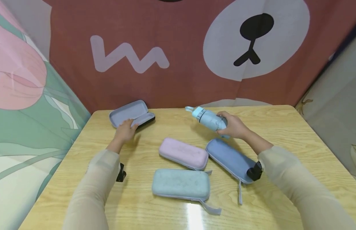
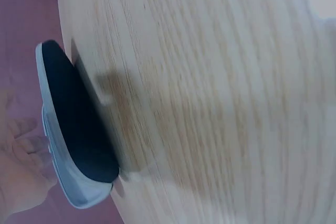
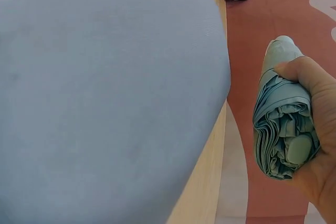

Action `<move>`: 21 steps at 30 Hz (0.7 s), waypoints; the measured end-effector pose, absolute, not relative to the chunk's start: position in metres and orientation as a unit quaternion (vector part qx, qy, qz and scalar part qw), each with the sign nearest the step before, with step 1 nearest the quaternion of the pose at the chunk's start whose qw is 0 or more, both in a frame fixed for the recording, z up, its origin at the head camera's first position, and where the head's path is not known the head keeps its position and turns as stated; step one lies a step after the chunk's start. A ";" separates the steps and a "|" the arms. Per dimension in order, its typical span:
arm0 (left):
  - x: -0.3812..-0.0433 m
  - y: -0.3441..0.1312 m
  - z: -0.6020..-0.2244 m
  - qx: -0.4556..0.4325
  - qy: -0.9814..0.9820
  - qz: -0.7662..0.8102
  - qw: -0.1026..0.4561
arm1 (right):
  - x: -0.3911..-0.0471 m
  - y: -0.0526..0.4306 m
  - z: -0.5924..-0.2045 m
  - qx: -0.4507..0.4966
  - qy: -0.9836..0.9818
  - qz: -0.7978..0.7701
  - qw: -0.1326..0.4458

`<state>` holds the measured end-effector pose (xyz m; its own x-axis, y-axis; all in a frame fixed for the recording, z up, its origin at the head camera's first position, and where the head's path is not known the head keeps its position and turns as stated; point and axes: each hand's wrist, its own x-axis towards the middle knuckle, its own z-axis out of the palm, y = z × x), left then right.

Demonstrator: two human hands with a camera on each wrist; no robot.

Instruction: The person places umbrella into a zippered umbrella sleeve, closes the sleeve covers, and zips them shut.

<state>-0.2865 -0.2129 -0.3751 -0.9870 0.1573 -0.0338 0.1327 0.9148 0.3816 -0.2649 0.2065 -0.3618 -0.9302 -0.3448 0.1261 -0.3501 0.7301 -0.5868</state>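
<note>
My right hand (image 1: 234, 126) grips a folded light-blue umbrella (image 1: 208, 119) by its lower end, above the table's back part. The umbrella's strap points left, and the right wrist view shows its bunched fabric folds (image 3: 283, 124). At the back left lies an opened hard case (image 1: 128, 112), grey-blue inside and black outside. My left hand (image 1: 125, 131) is at the front of that case, its fingers extended over the edge; whether they touch it is hard to tell. In the left wrist view the case's black side (image 2: 79, 124) hides part of the hand.
A pink zip case (image 1: 183, 152), a teal zip case (image 1: 180, 183) and a blue zip case (image 1: 228, 158) lie closed in the middle of the wooden table (image 1: 292, 179). The blue one is under my right forearm. A printed cloth (image 1: 178, 86) hangs behind the table's back edge.
</note>
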 end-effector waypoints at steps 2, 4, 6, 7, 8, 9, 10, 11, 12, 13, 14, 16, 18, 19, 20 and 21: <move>-0.286 -0.216 -0.374 0.060 0.978 0.197 0.037 | -0.266 0.205 -0.360 0.188 -0.930 0.315 0.005; -0.286 -0.219 -0.373 0.041 0.976 0.209 0.044 | -0.266 0.204 -0.359 0.190 -0.930 0.315 0.005; -0.286 -0.221 -0.373 0.021 0.974 0.222 0.050 | -0.266 0.201 -0.359 0.194 -0.928 0.317 0.007; -0.286 -0.222 -0.373 0.012 0.973 0.225 0.050 | -0.266 0.200 -0.358 0.196 -0.928 0.318 0.008; -0.286 -0.224 -0.373 0.002 0.972 0.228 0.051 | -0.265 0.198 -0.358 0.198 -0.927 0.320 0.009; -0.287 -0.225 -0.374 -0.009 0.971 0.232 0.051 | -0.265 0.197 -0.358 0.199 -0.926 0.321 0.008; -0.287 -0.226 -0.374 -0.019 0.970 0.235 0.051 | -0.265 0.196 -0.358 0.201 -0.925 0.322 0.007; -0.287 -0.226 -0.375 -0.031 0.970 0.237 0.052 | -0.265 0.195 -0.359 0.202 -0.924 0.324 0.005; -0.287 -0.227 -0.375 -0.041 0.969 0.238 0.053 | -0.264 0.194 -0.359 0.203 -0.924 0.325 0.004; -0.287 -0.228 -0.376 -0.052 0.968 0.240 0.053 | -0.264 0.193 -0.359 0.203 -0.923 0.326 0.003; -0.287 -0.229 -0.377 -0.061 0.967 0.241 0.053 | -0.265 0.193 -0.360 0.203 -0.923 0.327 0.001; -0.288 -0.232 -0.378 -0.071 0.966 0.242 0.057 | -0.265 0.192 -0.360 0.204 -0.922 0.328 0.001; -0.289 -0.235 -0.380 -0.074 0.963 0.248 0.070 | -0.266 0.191 -0.360 0.202 -0.923 0.328 0.000; -0.289 -0.235 -0.381 -0.074 0.962 0.252 0.076 | -0.266 0.191 -0.360 0.201 -0.923 0.329 -0.001; -0.289 -0.236 -0.383 -0.073 0.959 0.259 0.084 | -0.267 0.191 -0.360 0.200 -0.923 0.329 -0.002; -0.290 -0.237 -0.384 -0.073 0.957 0.266 0.093 | -0.267 0.191 -0.359 0.200 -0.923 0.329 -0.003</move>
